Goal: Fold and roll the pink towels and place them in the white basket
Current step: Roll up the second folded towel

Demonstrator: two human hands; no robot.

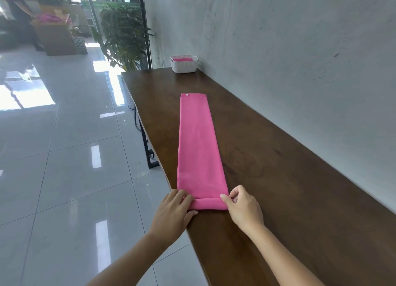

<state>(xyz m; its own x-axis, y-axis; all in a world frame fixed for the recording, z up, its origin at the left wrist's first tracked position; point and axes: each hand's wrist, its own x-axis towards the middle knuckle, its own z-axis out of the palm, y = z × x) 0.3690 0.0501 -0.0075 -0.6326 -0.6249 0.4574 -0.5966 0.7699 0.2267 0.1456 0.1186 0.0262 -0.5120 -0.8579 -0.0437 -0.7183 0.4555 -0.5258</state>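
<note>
A pink towel (198,144), folded into a long narrow strip, lies lengthwise on the dark wooden table (289,178). Its near end is turned over into a small first roll. My left hand (174,212) grips the left end of that roll, fingers curled over it and thumb beneath. My right hand (241,206) pinches the right end of the roll between thumb and fingers. At the far end of the table by the wall stands the white basket (184,66), with pink cloth showing inside it.
A grey wall runs along the table's right side. The table's left edge drops to a glossy tiled floor (64,157). A potted plant (124,34) stands past the far end. Far back left, a person stands at a counter with pink cloth.
</note>
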